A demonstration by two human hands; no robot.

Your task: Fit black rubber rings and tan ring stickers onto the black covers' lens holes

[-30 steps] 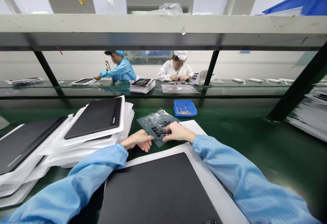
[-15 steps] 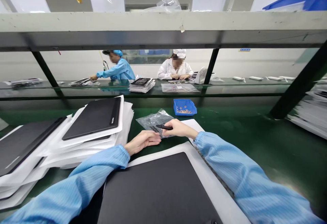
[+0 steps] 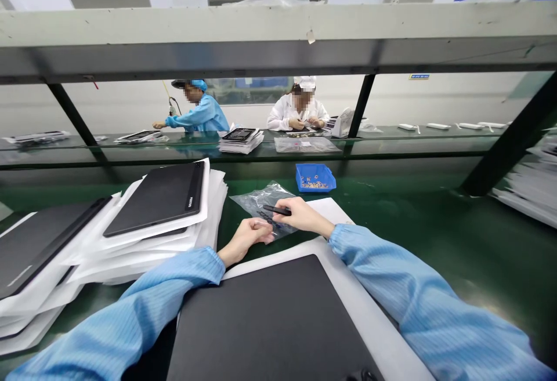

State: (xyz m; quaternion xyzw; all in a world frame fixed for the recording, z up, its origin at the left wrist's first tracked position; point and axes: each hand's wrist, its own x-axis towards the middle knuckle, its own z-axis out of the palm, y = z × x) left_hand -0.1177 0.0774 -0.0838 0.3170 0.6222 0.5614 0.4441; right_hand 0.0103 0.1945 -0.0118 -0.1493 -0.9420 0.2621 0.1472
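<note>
A clear plastic bag (image 3: 249,199) with small black pieces in it lies on the green table beyond the large black panel (image 3: 270,323). At the bag's near edge, my left hand (image 3: 247,238) has its thumb and fingertips pinched together on the plastic. My right hand (image 3: 302,216) grips a slim black pen-like tool (image 3: 277,210), its tip pointing left over the bag; I cannot tell its exact kind. The black panel rests on a white sheet (image 3: 365,311) in front of me, with dark small parts at its bottom right edge.
Stacks of black panels (image 3: 159,198) between white sheets stand to the left. A blue tray (image 3: 315,188) of small brass-coloured parts sits behind the bag. A shelf beam (image 3: 278,24) crosses overhead, with slanted dark posts (image 3: 362,105). Two co-workers (image 3: 201,111) sit across.
My left fingers have drawn in from a flatter pose into a pinch at the bag's edge. My right hand has shifted slightly left with the tool. The view has tilted slightly.
</note>
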